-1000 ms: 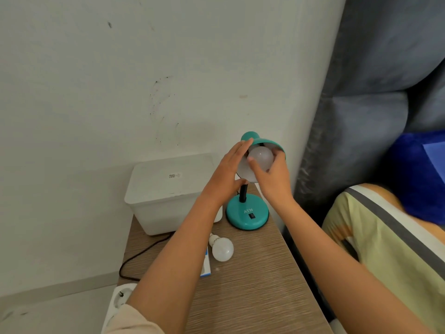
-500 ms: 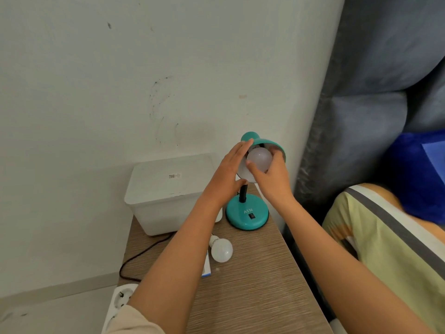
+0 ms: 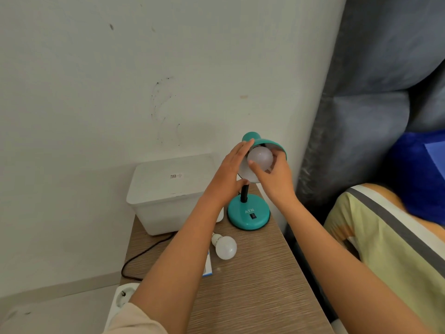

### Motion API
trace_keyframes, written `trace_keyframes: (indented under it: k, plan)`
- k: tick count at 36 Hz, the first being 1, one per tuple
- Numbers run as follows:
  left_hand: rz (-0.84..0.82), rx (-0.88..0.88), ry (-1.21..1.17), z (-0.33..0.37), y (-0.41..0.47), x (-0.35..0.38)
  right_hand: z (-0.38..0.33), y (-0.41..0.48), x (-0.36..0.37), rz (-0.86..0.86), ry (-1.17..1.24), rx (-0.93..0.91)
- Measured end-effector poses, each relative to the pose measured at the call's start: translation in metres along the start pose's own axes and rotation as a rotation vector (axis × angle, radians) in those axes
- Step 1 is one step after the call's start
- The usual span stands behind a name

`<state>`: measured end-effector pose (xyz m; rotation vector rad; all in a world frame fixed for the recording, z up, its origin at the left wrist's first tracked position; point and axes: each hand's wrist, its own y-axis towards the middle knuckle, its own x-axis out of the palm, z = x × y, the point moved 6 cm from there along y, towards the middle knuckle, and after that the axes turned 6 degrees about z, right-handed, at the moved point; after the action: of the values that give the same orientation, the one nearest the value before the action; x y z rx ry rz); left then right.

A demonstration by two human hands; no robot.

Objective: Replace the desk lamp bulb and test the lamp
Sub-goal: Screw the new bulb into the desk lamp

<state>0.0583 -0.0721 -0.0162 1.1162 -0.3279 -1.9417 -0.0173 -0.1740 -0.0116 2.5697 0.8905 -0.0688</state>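
The lamp shade is steadied by the flat, spread left hand, so the socket cannot swing. The bulb, seated in the shade, is gripped by the right hand for turning. A second bulb lies on the counter.

One view only, worn on the head, wide-angle, with edges bowed. Looks forward and steeply down along both forearms, onto the desk from near and above. Faces the wall corner, close behind the desk. Centres on the lamp, at arm's reach, with left hand and right hand meeting mid-frame. Takes in floor at lower left and bed at right. Shares nothing with another view.
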Motion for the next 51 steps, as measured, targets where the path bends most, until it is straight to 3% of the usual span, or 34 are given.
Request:
trace_keyframes:
  k: [2,6,12,17,22,28,35,41,48,51]
  plan:
    - [0.003,-0.005,0.003,0.0,0.0,0.0,0.002,0.0,0.0,0.018,-0.032,-0.042]
    - [0.004,-0.005,0.009,0.0,0.0,-0.002,0.013,0.004,0.003,-0.022,0.066,0.144]
    - [0.005,-0.001,-0.01,0.002,0.0,-0.001,-0.007,-0.005,0.0,0.069,-0.162,-0.209]
    - [-0.002,-0.005,0.003,0.002,0.001,-0.003,0.0,0.004,-0.004,0.069,-0.03,-0.003]
    - [0.001,-0.009,-0.001,0.0,0.0,0.0,-0.007,-0.001,-0.001,0.033,-0.251,-0.239]
    - [0.001,-0.001,-0.013,0.001,0.001,0.0,-0.005,0.006,-0.007,0.073,-0.068,-0.021]
    - [-0.002,-0.014,-0.012,0.0,0.0,-0.001,-0.01,0.0,-0.001,-0.005,-0.345,-0.273]
    - [-0.014,-0.017,-0.001,0.0,0.001,0.0,-0.009,0.0,-0.001,0.085,-0.132,-0.109]
    - [-0.017,-0.013,0.002,0.001,0.001,-0.001,-0.015,-0.004,-0.002,0.03,-0.343,-0.288]
    - [-0.018,-0.011,0.005,0.001,0.001,-0.002,-0.012,-0.001,-0.003,0.019,-0.283,-0.231]
